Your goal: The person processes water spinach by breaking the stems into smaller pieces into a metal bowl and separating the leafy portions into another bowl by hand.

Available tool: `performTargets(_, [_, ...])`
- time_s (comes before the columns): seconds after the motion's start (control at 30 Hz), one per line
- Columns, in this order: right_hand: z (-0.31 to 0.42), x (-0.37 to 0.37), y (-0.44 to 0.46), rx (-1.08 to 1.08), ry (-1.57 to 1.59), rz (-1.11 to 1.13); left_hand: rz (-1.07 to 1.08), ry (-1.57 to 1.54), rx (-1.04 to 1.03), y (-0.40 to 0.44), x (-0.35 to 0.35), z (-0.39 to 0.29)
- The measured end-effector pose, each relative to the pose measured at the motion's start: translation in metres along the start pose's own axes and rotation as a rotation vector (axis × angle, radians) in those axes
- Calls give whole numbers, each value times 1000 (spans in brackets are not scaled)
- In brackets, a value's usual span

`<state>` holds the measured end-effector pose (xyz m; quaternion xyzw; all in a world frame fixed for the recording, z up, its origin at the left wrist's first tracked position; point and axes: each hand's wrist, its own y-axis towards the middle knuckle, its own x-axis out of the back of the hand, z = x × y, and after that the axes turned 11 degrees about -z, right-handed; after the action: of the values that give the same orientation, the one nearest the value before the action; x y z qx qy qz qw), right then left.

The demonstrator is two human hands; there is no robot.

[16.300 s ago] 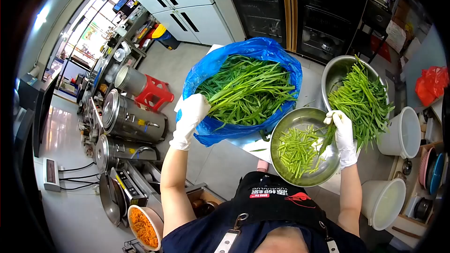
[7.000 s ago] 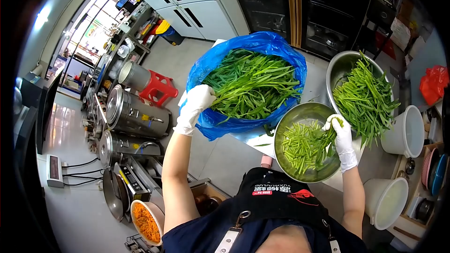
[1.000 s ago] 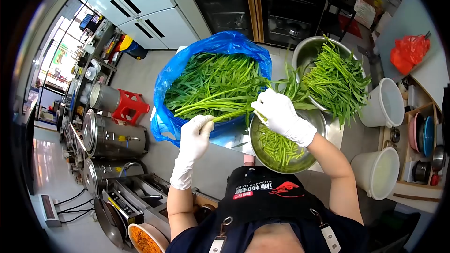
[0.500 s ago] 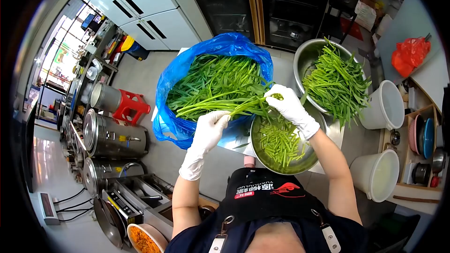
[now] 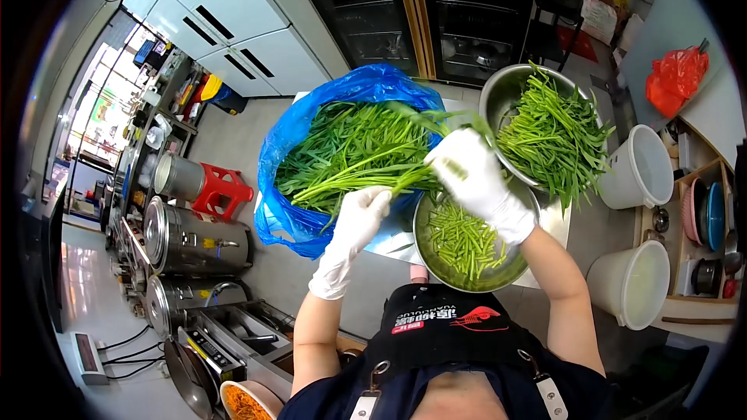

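Observation:
My gloved left hand pinches a bunch of long water spinach stems at the front rim of a blue plastic bag. More leafy water spinach fills the bag. Slightly blurred by motion, my gloved right hand is closed around part of the water spinach, with leaves showing past its fingers. Below that hand, a steel bowl holds short cut stem pieces. Behind it to the right, a second steel bowl carries a heap of leafy water spinach tops.
Two white buckets stand right of the table. A red plastic bag hangs at the far right. Large steel pots and a red stool are on the left, near a bowl of orange shreds.
My right hand has turned and shifted slightly, its greens now swung up toward the far bowl. My left hand keeps its pinch on the stems. The whole view has tilted a little.

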<state>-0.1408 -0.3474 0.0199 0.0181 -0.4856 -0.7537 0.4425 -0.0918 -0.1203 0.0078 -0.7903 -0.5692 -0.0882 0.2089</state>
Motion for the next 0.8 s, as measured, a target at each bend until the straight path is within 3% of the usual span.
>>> performTargets(0.07, [22, -19, -12, 172, -104, 125, 37, -108, -25, -6, -10, -7])
performTargets(0.27, [14, -42, -33, 309, -155, 313, 162, -241, 22, -8, -8, 6])
performTargets(0.4, [7, -40, -37, 411, -168, 356, 115, -271, 27, -9, -18, 18])
performTargets(0.53, [-2, -41, -38, 387, -82, 193, 47, -233, -94, -11, -28, 14])
performTargets(0.6, [-6, -41, -39, 275, -19, 120, 18, -263, -133, -9, -32, 10])
performTargets(0.67, [-22, -38, -38, -55, 45, -7, 66, -395, -92, -7, -36, 8])
performTargets(0.73, [-42, -23, -30, -270, 98, 2, 20, -399, -173, -11, -46, 3])
performTargets(0.8, [-56, -5, -21, -482, 236, 18, 153, -182, -272, -8, -50, 6])
